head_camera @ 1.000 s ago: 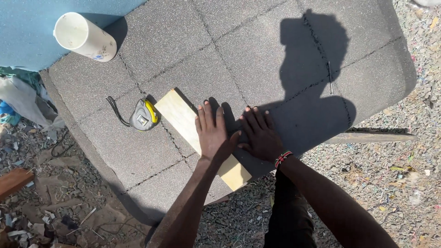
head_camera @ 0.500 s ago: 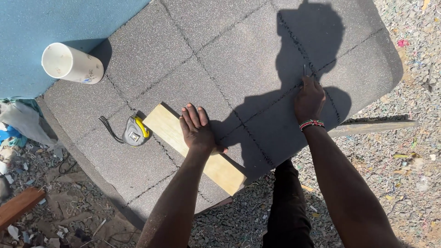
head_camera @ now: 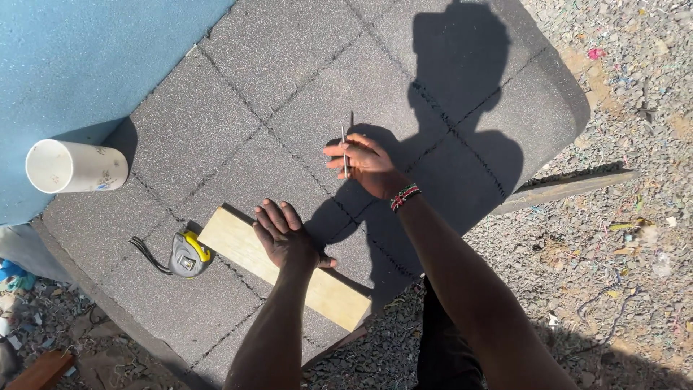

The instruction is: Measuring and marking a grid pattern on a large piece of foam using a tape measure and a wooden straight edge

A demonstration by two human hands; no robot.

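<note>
Pressing flat and open-fingered on the pale wooden plank (head_camera: 285, 266), the left hand (head_camera: 289, 235) steadies it — beyond the plank, the right hand (head_camera: 364, 165) pinches a thin metal pencil-like rod (head_camera: 344, 152).

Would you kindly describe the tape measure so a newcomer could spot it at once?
Start at the grey speckled tabletop and find the pale wooden plank under the left hand. Just off the plank's left end lies the grey-and-yellow tape measure, the only rounded thing there, trailing a black strap.

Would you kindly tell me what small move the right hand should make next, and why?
Probably bring the right hand with its thin metal pencil-like tool down to the pale wooden plank, since the left hand lies flat on it beside the yellow-and-grey tape measure.
</note>
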